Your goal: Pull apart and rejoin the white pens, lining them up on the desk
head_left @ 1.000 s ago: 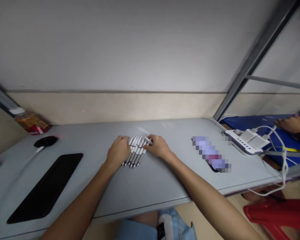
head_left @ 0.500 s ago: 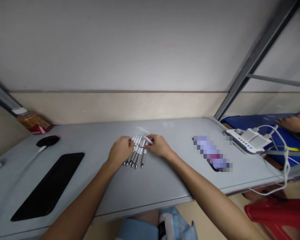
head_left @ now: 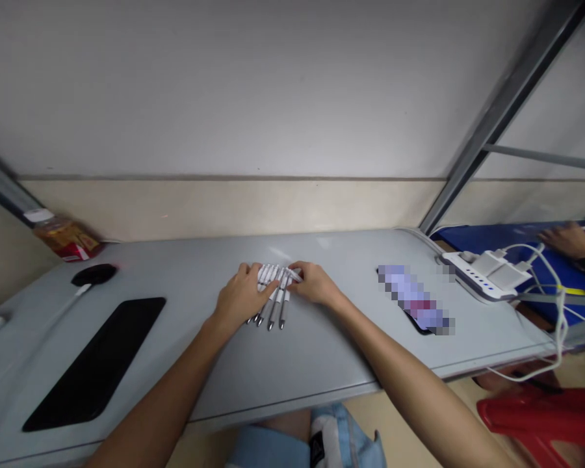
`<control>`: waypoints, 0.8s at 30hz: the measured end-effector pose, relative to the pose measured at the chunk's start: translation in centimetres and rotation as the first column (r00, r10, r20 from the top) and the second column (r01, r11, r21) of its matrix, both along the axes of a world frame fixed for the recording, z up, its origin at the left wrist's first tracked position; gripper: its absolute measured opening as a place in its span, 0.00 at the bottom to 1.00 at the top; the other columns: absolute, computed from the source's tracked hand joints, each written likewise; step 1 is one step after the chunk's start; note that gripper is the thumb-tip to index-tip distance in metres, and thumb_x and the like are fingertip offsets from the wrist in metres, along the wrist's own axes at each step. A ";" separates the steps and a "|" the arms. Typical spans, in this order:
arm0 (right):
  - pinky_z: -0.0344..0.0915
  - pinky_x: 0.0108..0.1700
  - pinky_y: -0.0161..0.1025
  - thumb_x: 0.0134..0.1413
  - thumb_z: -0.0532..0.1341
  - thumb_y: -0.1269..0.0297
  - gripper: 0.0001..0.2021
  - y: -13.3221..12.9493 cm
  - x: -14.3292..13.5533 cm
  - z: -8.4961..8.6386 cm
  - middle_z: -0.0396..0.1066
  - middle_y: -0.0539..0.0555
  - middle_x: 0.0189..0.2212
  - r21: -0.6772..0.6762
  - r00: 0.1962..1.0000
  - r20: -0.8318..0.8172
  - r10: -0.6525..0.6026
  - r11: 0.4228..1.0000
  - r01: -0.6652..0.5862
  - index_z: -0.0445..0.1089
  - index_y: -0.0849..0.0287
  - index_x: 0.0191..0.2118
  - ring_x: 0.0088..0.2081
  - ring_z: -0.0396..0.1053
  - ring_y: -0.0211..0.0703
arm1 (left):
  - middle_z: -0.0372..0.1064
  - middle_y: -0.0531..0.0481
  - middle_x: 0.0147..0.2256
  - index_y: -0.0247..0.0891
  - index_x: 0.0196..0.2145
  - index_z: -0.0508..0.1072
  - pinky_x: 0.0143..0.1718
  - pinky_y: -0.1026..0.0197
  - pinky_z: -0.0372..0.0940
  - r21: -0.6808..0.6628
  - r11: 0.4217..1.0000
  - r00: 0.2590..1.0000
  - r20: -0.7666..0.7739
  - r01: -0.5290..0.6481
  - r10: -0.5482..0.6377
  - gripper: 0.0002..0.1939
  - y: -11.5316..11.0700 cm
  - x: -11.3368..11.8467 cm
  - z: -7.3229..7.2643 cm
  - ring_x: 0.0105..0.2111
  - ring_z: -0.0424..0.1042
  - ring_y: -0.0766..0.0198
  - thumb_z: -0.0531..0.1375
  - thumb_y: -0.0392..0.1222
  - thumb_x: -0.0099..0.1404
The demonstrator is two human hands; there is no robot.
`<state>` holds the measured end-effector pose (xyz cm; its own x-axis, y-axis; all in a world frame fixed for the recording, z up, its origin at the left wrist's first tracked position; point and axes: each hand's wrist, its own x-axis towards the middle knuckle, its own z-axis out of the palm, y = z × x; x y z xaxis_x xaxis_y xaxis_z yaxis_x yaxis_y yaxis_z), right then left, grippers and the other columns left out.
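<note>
Several white pens [head_left: 279, 294] with grey grips and silver tips lie side by side on the grey desk, tips toward me. My left hand [head_left: 246, 289] is at their left side, its thumb laid across the barrels and its fingers curled behind the row. It covers part of the pens on that side. At the upper right end of the row, my right hand [head_left: 312, 283] pinches a white pen [head_left: 295, 275] that lies slanted against the others. Its lower fingers are tucked out of sight.
A black phone-like slab [head_left: 97, 364] and a black puck with a cable [head_left: 93, 274] lie left, near a bottle [head_left: 63, 235]. On the right are a blurred-screen phone [head_left: 412, 299] and a power strip [head_left: 482, 276] with cables. Another person's hand [head_left: 570, 239] is beyond.
My left thumb has swung right across the pens, where it was tucked at their left edge before. The pens have shifted slightly right. My right hand keeps its pinch.
</note>
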<state>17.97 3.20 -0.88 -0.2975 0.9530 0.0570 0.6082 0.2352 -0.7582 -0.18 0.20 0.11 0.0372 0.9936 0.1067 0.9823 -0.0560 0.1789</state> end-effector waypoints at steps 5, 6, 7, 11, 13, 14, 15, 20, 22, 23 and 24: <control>0.60 0.32 0.32 0.43 0.67 0.67 0.23 -0.1 0.0 0.0 0.74 0.52 0.30 -0.028 1.000 0.003 -0.010 1.000 0.011 0.71 0.61 0.49 0.28 0.67 0.36 | 0.65 0.42 0.46 0.42 0.51 0.66 0.38 0.56 0.65 0.007 1.000 1.000 0.021 -0.008 0.008 0.25 -0.1 0.2 0.0 0.43 0.71 0.51 0.49 0.60 0.65; 0.60 0.32 0.32 0.44 0.67 0.66 0.22 -0.1 -0.1 0.0 0.74 0.52 0.30 -0.023 1.000 0.005 -0.013 1.000 0.013 0.71 0.61 0.49 0.28 0.67 0.36 | 0.65 0.42 0.46 0.41 0.51 0.66 0.39 0.56 0.65 0.006 1.000 1.000 0.021 -0.005 0.005 0.25 -0.1 0.2 0.1 0.43 0.71 0.51 0.49 0.59 0.65; 0.60 0.32 0.32 0.44 0.67 0.66 0.21 -0.2 -0.2 0.0 0.74 0.52 0.30 -0.012 1.000 0.005 -0.011 1.000 0.011 0.72 0.60 0.48 0.28 0.67 0.36 | 0.65 0.42 0.46 0.41 0.51 0.66 0.39 0.56 0.65 0.004 1.000 1.000 0.021 0.000 0.000 0.25 -0.1 0.3 0.1 0.43 0.71 0.52 0.49 0.59 0.65; 0.60 0.33 0.33 0.46 0.66 0.65 0.19 -0.4 -0.6 -0.1 0.74 0.52 0.30 0.059 1.000 0.006 0.001 0.998 -0.001 0.73 0.60 0.47 0.29 0.67 0.37 | 0.65 0.42 0.45 0.39 0.49 0.67 0.38 0.56 0.65 -0.001 1.000 1.000 0.002 0.005 -0.005 0.23 -0.2 0.3 0.2 0.42 0.72 0.51 0.49 0.58 0.66; 0.60 0.33 0.33 0.47 0.66 0.65 0.18 -0.4 -0.7 -0.1 0.74 0.52 0.30 0.081 1.000 0.010 0.003 0.997 -0.004 0.73 0.60 0.47 0.30 0.67 0.37 | 0.66 0.41 0.44 0.38 0.48 0.66 0.39 0.56 0.65 0.003 1.000 1.000 -0.002 0.009 -0.009 0.22 -0.3 0.3 0.1 0.42 0.72 0.51 0.49 0.57 0.66; 0.59 0.34 0.33 0.47 0.66 0.65 0.18 -0.4 -0.7 -0.2 0.74 0.52 0.31 0.088 1.000 0.014 0.004 0.996 -0.005 0.73 0.60 0.47 0.30 0.67 0.37 | 0.66 0.41 0.44 0.38 0.48 0.66 0.39 0.55 0.64 0.007 1.000 1.000 -0.001 0.013 -0.013 0.21 -0.2 0.3 0.1 0.42 0.72 0.52 0.48 0.55 0.67; 0.59 0.34 0.33 0.47 0.65 0.65 0.17 -0.4 -0.7 -0.2 0.75 0.52 0.31 0.093 1.000 0.019 0.004 0.996 -0.006 0.73 0.59 0.46 0.30 0.67 0.37 | 0.66 0.41 0.44 0.38 0.48 0.66 0.40 0.55 0.64 0.011 1.000 1.000 0.001 0.016 -0.016 0.21 -0.2 0.3 0.1 0.42 0.72 0.52 0.48 0.54 0.67; 0.60 0.35 0.34 0.48 0.65 0.64 0.18 -0.3 -0.7 -0.2 0.75 0.53 0.33 0.086 1.000 0.025 0.003 0.996 -0.005 0.73 0.58 0.47 0.31 0.68 0.39 | 0.67 0.41 0.44 0.37 0.47 0.67 0.41 0.55 0.65 0.001 1.000 1.000 -0.009 0.009 -0.009 0.17 0.1 0.1 0.1 0.42 0.72 0.52 0.48 0.49 0.68; 0.60 0.35 0.34 0.48 0.65 0.63 0.18 -0.3 -0.7 -0.2 0.75 0.53 0.33 0.088 1.000 0.026 0.016 0.996 -0.018 0.73 0.58 0.47 0.32 0.69 0.39 | 0.67 0.41 0.44 0.37 0.47 0.67 0.42 0.55 0.65 -0.007 1.000 1.000 -0.009 0.013 -0.013 0.16 0.1 0.1 0.2 0.43 0.72 0.53 0.48 0.48 0.68; 0.60 0.35 0.34 0.48 0.65 0.62 0.18 -0.3 -0.7 -0.2 0.75 0.53 0.33 0.090 0.999 0.030 0.020 0.996 -0.022 0.73 0.58 0.47 0.32 0.69 0.39 | 0.67 0.41 0.44 0.37 0.47 0.67 0.43 0.55 0.64 -0.009 1.000 1.000 -0.008 0.016 -0.016 0.16 0.0 0.1 0.3 0.43 0.72 0.53 0.49 0.47 0.68; 0.60 0.35 0.34 0.48 0.66 0.62 0.19 -0.3 -0.7 -0.3 0.76 0.53 0.34 0.092 0.999 0.033 0.022 0.995 -0.025 0.73 0.58 0.48 0.32 0.69 0.39 | 0.67 0.41 0.44 0.38 0.47 0.67 0.43 0.55 0.64 -0.009 1.000 1.000 -0.006 0.017 -0.017 0.16 0.0 0.2 0.3 0.44 0.72 0.53 0.49 0.47 0.68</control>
